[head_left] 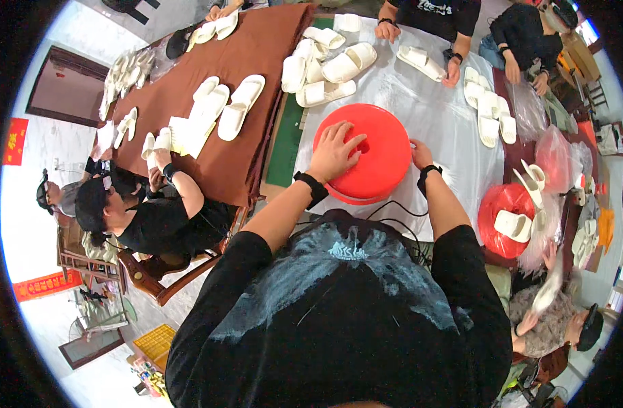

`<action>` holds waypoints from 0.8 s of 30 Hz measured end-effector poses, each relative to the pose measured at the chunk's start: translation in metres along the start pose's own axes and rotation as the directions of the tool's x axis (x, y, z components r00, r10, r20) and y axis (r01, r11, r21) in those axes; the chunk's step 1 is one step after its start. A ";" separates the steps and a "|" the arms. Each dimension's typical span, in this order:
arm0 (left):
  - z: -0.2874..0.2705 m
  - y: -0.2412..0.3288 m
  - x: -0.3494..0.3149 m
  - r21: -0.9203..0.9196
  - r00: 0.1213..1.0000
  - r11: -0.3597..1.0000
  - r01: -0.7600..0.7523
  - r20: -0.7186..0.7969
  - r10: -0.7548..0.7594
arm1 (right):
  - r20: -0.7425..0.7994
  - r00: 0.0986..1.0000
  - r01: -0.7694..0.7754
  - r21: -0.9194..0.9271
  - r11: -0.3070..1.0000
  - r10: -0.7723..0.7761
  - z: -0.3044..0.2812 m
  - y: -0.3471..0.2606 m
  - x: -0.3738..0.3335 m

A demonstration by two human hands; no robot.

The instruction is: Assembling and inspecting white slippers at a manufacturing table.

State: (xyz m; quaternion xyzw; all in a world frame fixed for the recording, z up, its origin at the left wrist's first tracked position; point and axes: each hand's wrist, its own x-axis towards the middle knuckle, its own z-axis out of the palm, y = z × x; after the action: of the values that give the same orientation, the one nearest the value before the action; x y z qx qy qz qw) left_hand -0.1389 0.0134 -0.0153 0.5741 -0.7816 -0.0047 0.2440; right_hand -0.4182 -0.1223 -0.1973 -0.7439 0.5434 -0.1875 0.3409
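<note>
In front of me on the table lies a large, round, red roll-like thing [385,171] with a small dark hole near its middle; its exact kind is unclear. My left hand [335,151] rests on its top with fingers spread, the fingertips beside the hole. At its right edge is my right hand [421,155], fingers curled and closed. A small pale bit shows at those fingertips, too small to name. Several cream slippers [349,62] lie beyond the red thing, on the table's far left part.
Clear plastic sheeting covers the table [454,122]. More slippers [488,109] lie right; a second red round thing [491,204] bears a slipper. A brown-covered table [250,47] with slippers stands left. Co-workers sit or stand around. Dark cables [400,211] run near my body.
</note>
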 end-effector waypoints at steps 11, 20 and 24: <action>-0.007 0.002 0.001 -0.021 0.999 0.999 0.031 0.036 -0.030 | 0.420 0.907 -0.244 0.455 0.856 0.035 0.036 -0.013 0.123; -0.008 0.000 0.006 -0.084 1.000 0.996 -0.005 0.014 0.006 | 0.444 0.896 0.174 -0.373 0.911 0.010 0.047 0.036 0.148; -0.006 -0.007 -0.002 -0.062 0.998 0.997 0.049 0.030 -0.047 | 0.340 0.932 -0.025 -0.280 0.960 0.124 0.019 -0.041 0.115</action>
State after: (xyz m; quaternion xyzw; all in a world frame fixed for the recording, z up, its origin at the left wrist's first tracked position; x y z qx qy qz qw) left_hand -0.1304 0.0146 -0.0131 0.5846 -0.7705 -0.0431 0.2505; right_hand -0.3393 -0.2167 -0.1915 -0.7836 0.5217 0.0386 0.3351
